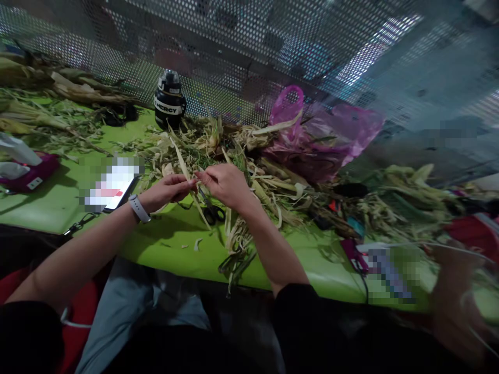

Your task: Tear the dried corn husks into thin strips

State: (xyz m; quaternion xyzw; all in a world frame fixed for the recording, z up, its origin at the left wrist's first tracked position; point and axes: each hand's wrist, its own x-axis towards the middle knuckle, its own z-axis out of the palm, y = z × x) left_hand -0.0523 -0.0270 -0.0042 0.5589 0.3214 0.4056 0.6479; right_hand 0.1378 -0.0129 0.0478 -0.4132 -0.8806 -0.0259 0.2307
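Observation:
My left hand (171, 188), with a pale watch band on its wrist, is closed in a pinch on a long, narrow, pale strip of dried husk (180, 158). The strip slants up past the fingers and down toward the table. Close beside it, my right hand (225, 186) is also closed, its thumb and fingertips meeting the left fingertips at the strip. What lies inside the right fingers is partly hidden. Dark-handled scissors (213, 214) rest on the green table (159, 244) just below the hands. A pile of dried husks and stalks (206, 137) spreads behind them.
A black bottle (169, 101) stands behind the pile, near a perforated metal panel (234, 52). A pink plastic bag (323, 140) lies at right. On the left are a lit phone (113, 184) and a purple tissue box (35, 169). Another person's blurred arm (456, 301) is at far right.

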